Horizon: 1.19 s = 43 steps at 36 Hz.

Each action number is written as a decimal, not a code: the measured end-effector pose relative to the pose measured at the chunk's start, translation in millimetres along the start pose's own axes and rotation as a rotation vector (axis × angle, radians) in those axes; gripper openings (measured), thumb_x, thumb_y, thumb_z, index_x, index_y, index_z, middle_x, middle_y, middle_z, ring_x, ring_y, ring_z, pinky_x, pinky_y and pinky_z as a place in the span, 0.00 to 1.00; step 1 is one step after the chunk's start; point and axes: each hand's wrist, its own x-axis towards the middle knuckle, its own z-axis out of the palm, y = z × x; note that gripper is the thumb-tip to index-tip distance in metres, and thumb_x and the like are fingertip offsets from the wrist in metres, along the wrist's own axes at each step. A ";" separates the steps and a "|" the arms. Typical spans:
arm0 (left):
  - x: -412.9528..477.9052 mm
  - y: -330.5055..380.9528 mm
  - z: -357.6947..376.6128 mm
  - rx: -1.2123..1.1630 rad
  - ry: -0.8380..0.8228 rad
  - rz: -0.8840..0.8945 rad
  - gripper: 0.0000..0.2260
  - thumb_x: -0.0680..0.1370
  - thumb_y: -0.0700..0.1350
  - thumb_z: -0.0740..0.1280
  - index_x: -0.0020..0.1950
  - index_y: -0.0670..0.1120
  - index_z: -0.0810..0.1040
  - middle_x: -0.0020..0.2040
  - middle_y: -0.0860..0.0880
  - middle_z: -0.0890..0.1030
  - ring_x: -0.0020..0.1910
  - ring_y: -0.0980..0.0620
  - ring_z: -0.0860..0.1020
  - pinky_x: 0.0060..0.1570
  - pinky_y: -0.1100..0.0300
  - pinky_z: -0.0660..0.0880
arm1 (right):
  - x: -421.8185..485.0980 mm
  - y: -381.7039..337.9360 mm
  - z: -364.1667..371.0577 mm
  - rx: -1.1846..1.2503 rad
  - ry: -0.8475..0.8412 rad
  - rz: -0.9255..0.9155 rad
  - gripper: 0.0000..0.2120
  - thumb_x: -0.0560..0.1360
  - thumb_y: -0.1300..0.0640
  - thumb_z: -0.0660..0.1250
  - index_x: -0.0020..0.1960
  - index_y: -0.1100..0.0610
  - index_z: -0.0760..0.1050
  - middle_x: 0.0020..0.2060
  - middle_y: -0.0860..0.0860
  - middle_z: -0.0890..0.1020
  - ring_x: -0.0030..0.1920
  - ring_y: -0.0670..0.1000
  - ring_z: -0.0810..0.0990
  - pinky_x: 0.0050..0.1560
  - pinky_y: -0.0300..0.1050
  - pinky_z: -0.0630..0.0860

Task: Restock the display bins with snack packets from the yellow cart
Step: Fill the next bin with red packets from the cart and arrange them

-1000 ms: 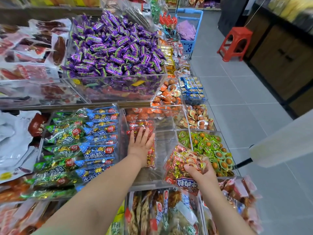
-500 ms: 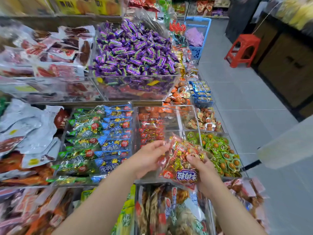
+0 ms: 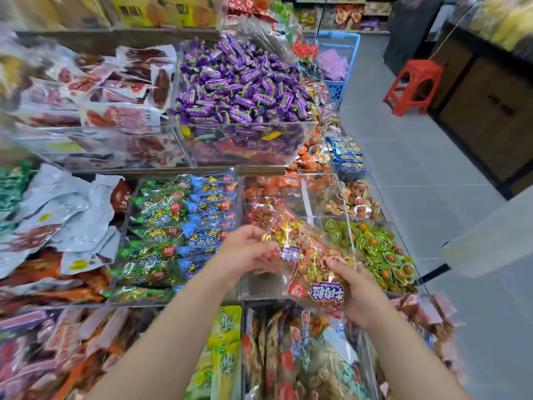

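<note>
While the yellow cart is out of view, the step in hand looks like opening a bulk bag over a display bin. At nine o'clock from the hands lies a full bin of green and blue packets [image 3: 178,226]. The left hand [image 3: 248,252] pinches the upper edge of the clear bag of red and gold snack packets [image 3: 308,255], fingers curled on the film. Beneath it, the clear bin [image 3: 259,282] holds only a few red packets at its twelve o'clock end. The right hand [image 3: 359,293] grips the bag's labelled end at five o'clock. Green-wrapped snacks [image 3: 380,252] fill the bin at three o'clock. Next, I judge, the bag must be opened and emptied into the sparse bin, not its neighbours.
</note>
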 end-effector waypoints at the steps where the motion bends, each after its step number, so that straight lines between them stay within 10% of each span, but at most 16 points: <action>1: 1.8 3.6 -3.3 0.027 0.018 0.030 0.07 0.74 0.37 0.71 0.50 0.40 0.76 0.42 0.44 0.81 0.38 0.51 0.82 0.40 0.56 0.81 | -0.8 -1.7 -2.6 -0.035 0.013 -0.015 0.27 0.61 0.58 0.75 0.59 0.61 0.73 0.48 0.62 0.83 0.47 0.64 0.82 0.49 0.66 0.77; 6: 3.4 28.8 -14.7 0.276 -0.009 0.126 0.07 0.73 0.49 0.73 0.46 0.47 0.84 0.39 0.54 0.85 0.37 0.61 0.81 0.36 0.71 0.74 | -6.1 -14.8 -9.3 -0.310 -0.129 -0.129 0.21 0.62 0.62 0.76 0.54 0.53 0.80 0.61 0.46 0.79 0.56 0.52 0.81 0.52 0.51 0.78; 10: 4.5 37.9 -0.7 0.288 -0.103 0.080 0.06 0.72 0.49 0.73 0.42 0.46 0.84 0.41 0.46 0.85 0.40 0.52 0.82 0.48 0.55 0.77 | -8.7 -19.3 0.5 -0.434 -0.174 -0.120 0.09 0.64 0.65 0.76 0.40 0.54 0.81 0.51 0.39 0.82 0.47 0.41 0.83 0.40 0.34 0.77; 13: 7.9 34.5 13.4 0.243 -0.049 0.061 0.06 0.72 0.49 0.74 0.39 0.47 0.83 0.43 0.41 0.84 0.44 0.42 0.80 0.50 0.45 0.76 | -6.1 -13.9 1.4 -0.449 -0.146 -0.091 0.14 0.64 0.66 0.75 0.45 0.53 0.78 0.34 0.49 0.84 0.34 0.49 0.83 0.33 0.41 0.78; 19: 15.6 18.0 14.1 0.276 -0.284 -0.091 0.25 0.75 0.52 0.70 0.70 0.53 0.70 0.66 0.56 0.73 0.66 0.53 0.71 0.65 0.51 0.68 | 0.9 2.1 -12.0 -0.226 -0.037 -0.052 0.21 0.56 0.60 0.75 0.48 0.58 0.74 0.35 0.55 0.84 0.34 0.56 0.83 0.35 0.50 0.81; 22: 17.1 9.1 16.5 0.240 -0.381 -0.168 0.24 0.77 0.42 0.68 0.70 0.57 0.66 0.66 0.55 0.70 0.66 0.48 0.73 0.56 0.46 0.77 | 1.5 6.1 -17.5 -0.161 -0.008 -0.019 0.19 0.58 0.61 0.74 0.48 0.59 0.75 0.36 0.57 0.84 0.35 0.57 0.84 0.34 0.50 0.80; 25: 28.0 8.5 17.9 0.546 -0.251 -0.040 0.18 0.78 0.41 0.67 0.66 0.53 0.71 0.59 0.48 0.77 0.52 0.49 0.78 0.51 0.55 0.76 | 4.7 6.7 -23.1 -0.163 0.039 -0.030 0.22 0.57 0.59 0.76 0.49 0.59 0.76 0.39 0.59 0.84 0.39 0.59 0.84 0.41 0.54 0.80; 29: 56.1 13.3 11.7 0.819 -0.134 0.041 0.20 0.78 0.39 0.65 0.70 0.49 0.69 0.59 0.49 0.77 0.58 0.52 0.75 0.40 0.71 0.70 | 9.1 0.4 -34.7 -0.042 0.162 -0.085 0.24 0.57 0.56 0.76 0.52 0.58 0.75 0.41 0.59 0.85 0.39 0.60 0.84 0.35 0.52 0.80; 35: 89.1 -5.0 19.5 1.409 -0.282 0.027 0.24 0.76 0.32 0.60 0.70 0.50 0.70 0.66 0.45 0.75 0.60 0.44 0.75 0.51 0.59 0.72 | 12.7 -0.4 -51.4 0.001 0.261 -0.066 0.22 0.63 0.55 0.76 0.54 0.55 0.73 0.43 0.58 0.84 0.37 0.58 0.85 0.33 0.50 0.79; 43: 104.5 -46.6 29.1 1.592 -0.334 -0.033 0.27 0.75 0.33 0.60 0.73 0.49 0.64 0.64 0.43 0.76 0.60 0.42 0.75 0.53 0.53 0.74 | 16.1 0.9 -46.3 0.069 0.236 -0.066 0.18 0.68 0.61 0.74 0.54 0.58 0.73 0.37 0.57 0.85 0.36 0.58 0.85 0.29 0.48 0.79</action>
